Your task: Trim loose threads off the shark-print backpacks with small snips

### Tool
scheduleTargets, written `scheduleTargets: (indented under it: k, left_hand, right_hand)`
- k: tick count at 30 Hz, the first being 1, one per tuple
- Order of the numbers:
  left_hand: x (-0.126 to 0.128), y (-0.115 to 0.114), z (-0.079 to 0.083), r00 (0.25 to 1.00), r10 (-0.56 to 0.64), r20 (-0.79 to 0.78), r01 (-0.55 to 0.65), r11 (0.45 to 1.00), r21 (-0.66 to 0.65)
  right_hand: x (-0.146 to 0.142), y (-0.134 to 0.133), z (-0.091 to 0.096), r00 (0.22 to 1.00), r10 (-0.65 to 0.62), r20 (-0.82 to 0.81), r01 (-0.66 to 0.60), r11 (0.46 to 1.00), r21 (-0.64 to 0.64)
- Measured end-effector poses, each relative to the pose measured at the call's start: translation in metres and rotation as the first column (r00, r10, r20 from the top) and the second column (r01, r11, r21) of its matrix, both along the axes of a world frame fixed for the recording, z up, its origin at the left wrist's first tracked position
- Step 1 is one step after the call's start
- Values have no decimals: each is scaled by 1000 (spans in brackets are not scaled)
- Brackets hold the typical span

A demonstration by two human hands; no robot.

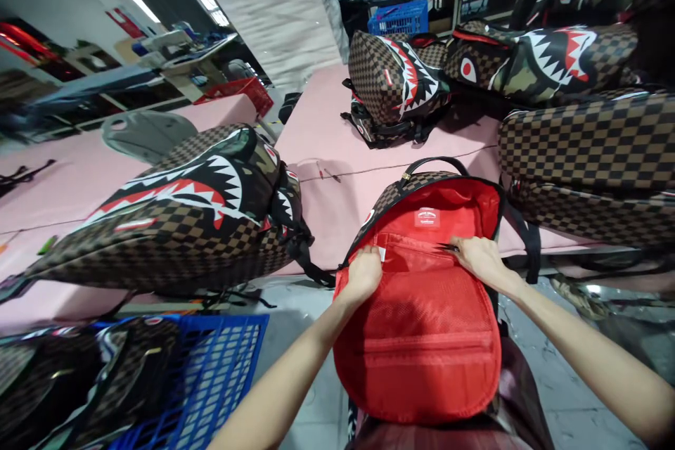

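Note:
An open checkered backpack [393, 198] lies in front of me, its red lining [422, 337] and mesh pocket facing up. My left hand [363, 274] is closed on the left edge of the red flap, near a small white tag. My right hand [479, 258] pinches a dark zipper pull [447, 247] on the inner pocket at the right. A white label [427, 217] is sewn inside the top of the bag. Its black carry handle [435, 163] points away from me.
A shark-mouth backpack [179, 218] lies left on the pink table [327, 155]. More such bags [401, 84] sit at the back and are stacked at right [585, 148]. A blue crate [211, 373] with bags stands at lower left. Grey floor shows beneath.

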State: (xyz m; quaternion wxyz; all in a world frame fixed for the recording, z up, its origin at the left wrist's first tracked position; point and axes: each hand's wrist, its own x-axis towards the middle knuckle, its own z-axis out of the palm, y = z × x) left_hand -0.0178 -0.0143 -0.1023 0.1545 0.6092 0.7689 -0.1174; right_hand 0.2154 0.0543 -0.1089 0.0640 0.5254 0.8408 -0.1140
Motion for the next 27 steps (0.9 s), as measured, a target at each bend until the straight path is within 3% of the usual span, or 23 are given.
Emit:
scheduleTargets:
  k: [5,10,12,16,19,22,23,24,26,27]
  left_hand:
    - [2,16,-13,994,-70,89,81,988,-133]
    - [5,42,0,988,-105,110,121,980,-156]
    - [15,70,10,976,-150,155,169,978,-118]
    - [55,147,36,913,-235,334,252,968,-6]
    - [74,190,65,836,-281,471,263,959,105]
    - [51,194,92,620,-279,733,234,958,167]
    - [34,188,97,530,-232,816,193,969,151]
    - [12,177,98,451,-140,881,77,990,118]
    - [-31,148,90,384,-1,923,-242,965,102]
    - [-49,129,80,387,35,921,-422,895,143]
  right_hand:
    - [6,-1,0,996,31,-80,-32,999,-12]
    - [11,2,-2,987,68,-147,-74,997,-34]
    - [12,6,-2,981,98,-168,-108,993,-51]
    - [10,13,-1,964,161,-210,-181,980,-83]
    - [12,19,-1,920,137,-368,-187,977,-103]
    - [32,25,3,734,15,-679,-76,995,-59]
    - [45,26,4,636,-57,-769,20,998,-58]
    - [60,27,3,526,-146,-838,152,985,-77]
    - [93,21,-7,276,-328,-904,439,879,-185]
    - [108,15,-17,152,-402,-903,552,792,-260]
